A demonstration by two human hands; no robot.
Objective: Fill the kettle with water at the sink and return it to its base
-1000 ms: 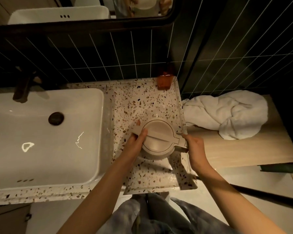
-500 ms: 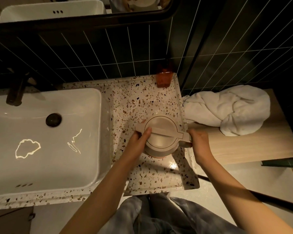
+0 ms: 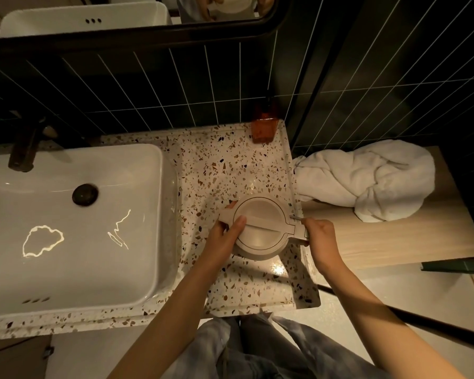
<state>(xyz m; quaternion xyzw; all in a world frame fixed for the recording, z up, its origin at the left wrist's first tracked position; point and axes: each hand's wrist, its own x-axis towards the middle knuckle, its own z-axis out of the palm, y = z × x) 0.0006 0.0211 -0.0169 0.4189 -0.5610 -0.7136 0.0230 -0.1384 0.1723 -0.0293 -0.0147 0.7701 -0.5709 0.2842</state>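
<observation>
The beige kettle (image 3: 260, 228) stands with its lid closed on the speckled table (image 3: 230, 165), just right of the white sink (image 3: 66, 228); the left hand (image 3: 225, 236) has its fingers wrapped around the kettle's spout side with the thumb lying on the lid, while the right hand (image 3: 319, 239) has its fingers closed on the handle at the kettle's right. Beyond the kettle to the right a crumpled white towel (image 3: 367, 181) lies on a wooden shelf (image 3: 394, 242), and farther back an orange bottle (image 3: 263, 127) stands against the dark tiled wall (image 3: 175, 86).
</observation>
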